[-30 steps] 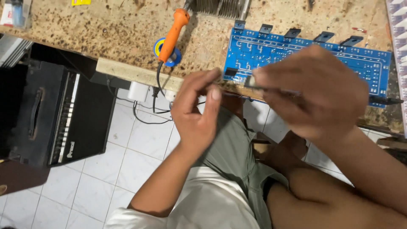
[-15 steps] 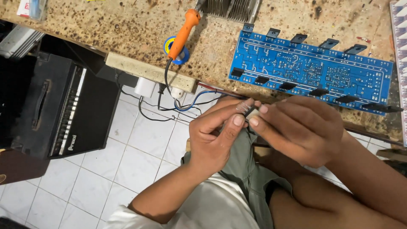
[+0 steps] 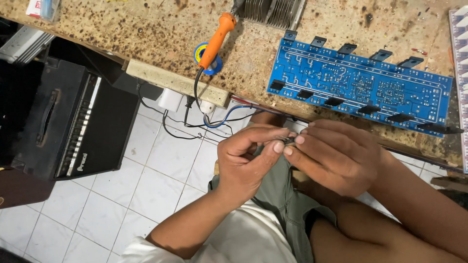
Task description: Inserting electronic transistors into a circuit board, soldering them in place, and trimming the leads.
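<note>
My left hand (image 3: 246,158) and right hand (image 3: 336,156) meet fingertip to fingertip over my lap, each grip narrow, pinching one small dark part (image 3: 288,140) between them, below the surface (image 3: 146,39).

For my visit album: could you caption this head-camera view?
Both hands, left hand and right hand, pinch a small dark part beside a long blue circuit board on the speckled workbench.

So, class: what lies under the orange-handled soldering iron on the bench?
Under the soldering iron sits a blue and yellow spool on the speckled bench. The handle covers the spool's middle, so what is wound on it cannot be seen.
</note>
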